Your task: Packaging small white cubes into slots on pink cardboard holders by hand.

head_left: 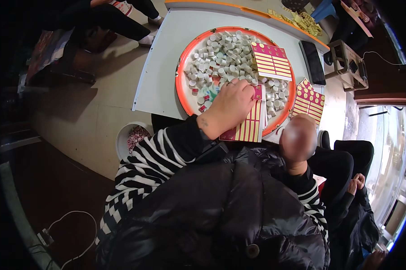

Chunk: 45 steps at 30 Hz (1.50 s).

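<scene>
My left hand (232, 104) reaches over the near part of a round red-rimmed tray (183, 100). Its fingers are curled down and pressed together above a maroon and yellow label sheet (251, 126); what they pinch, if anything, is hidden under the hand. The sheet lies across the tray's near rim, apparently with more sheets beneath. Many small white cylindrical caps (232, 49) fill the tray, and several with red labels (203, 108) lie at its near left. My right hand (298, 137), smeared by motion, is just beyond the tray's near right rim, its fingers unclear.
Another label sheet (271, 63) rests on the caps at the right. More sheets (309, 101) lie beside the tray, with a black phone-like slab (313, 63) farther back. A white bucket of scraps (135, 137) stands at lower left. Other people sit nearby, one at right with hands together (357, 183).
</scene>
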### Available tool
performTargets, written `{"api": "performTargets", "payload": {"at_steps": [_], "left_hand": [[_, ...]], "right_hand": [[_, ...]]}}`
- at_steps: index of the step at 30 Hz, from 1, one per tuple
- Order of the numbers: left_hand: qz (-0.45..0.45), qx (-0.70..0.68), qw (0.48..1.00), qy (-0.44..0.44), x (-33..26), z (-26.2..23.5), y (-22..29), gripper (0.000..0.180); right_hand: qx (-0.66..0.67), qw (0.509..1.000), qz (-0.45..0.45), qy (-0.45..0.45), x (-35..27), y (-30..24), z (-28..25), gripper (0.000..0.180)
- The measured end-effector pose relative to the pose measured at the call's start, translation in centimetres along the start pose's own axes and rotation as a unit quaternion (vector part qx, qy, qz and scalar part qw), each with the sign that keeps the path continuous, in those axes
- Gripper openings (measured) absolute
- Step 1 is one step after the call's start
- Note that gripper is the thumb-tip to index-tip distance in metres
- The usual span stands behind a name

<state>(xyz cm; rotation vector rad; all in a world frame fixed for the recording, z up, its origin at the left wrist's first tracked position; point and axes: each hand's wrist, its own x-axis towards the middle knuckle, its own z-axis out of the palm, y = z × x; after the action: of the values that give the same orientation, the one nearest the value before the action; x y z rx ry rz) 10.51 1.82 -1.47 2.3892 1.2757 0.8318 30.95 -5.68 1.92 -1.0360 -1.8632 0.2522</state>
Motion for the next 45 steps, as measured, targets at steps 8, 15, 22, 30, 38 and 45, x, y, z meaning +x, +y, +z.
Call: {"api": "performTargets", "payload": {"at_steps": [8, 15, 22, 30, 38, 45], "left_hand": [[-0.054, 0.100, 0.991, 0.065, -2.1, -5.0, -5.6, 0.017], [-0.027, 0.150, 0.988, 0.023, -0.9, -5.5, -5.1, 0.015], [0.087, -0.039, 0.990, 0.101, -3.1, -9.2, 4.2, 0.024], [0.113, -0.016, 0.988, 0.108, -4.0, -9.5, 7.0, 0.029], [0.124, -0.002, 0.986, 0.112, -4.6, -9.8, 7.9, 0.031], [0.123, -0.011, 0.985, 0.124, -4.8, -9.7, 7.7, 0.030]], "right_hand": [[0.028, 0.996, 0.070, 0.049, -0.4, -0.3, 0.8, 0.027], [0.062, 0.994, 0.087, 0.024, 0.5, -1.0, 1.4, 0.031], [0.442, 0.845, 0.299, 0.029, 2.5, -3.9, 2.1, 0.024], [0.496, 0.807, 0.320, -0.003, 2.8, -6.4, 2.2, 0.034], [0.475, 0.828, 0.297, -0.020, 2.0, -6.7, 2.3, 0.035], [0.455, 0.848, 0.270, -0.013, 1.7, -6.8, 2.2, 0.028]]}}
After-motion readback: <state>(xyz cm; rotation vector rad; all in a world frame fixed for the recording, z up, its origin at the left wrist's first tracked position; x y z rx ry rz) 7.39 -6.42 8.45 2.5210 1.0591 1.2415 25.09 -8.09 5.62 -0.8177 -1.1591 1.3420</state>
